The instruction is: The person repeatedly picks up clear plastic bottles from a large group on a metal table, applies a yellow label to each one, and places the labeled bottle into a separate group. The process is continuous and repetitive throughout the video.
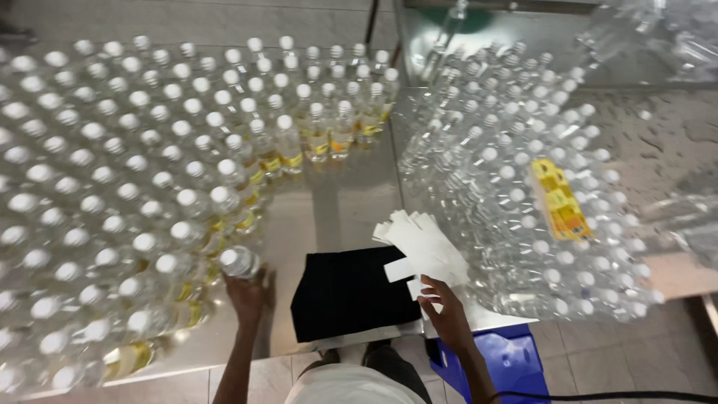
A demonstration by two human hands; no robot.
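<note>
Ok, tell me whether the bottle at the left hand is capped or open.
Capped. The bottle held by the left hand has a white cap on its neck, like the capped bottles around it.

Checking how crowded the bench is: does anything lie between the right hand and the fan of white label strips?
Nothing visible does. The right hand already has its fingers on the near end of the white label strips, beside the black cloth. The left hand grips a white-capped bottle.

bright overhead light | glare on caps | blurred, warped edges
</note>
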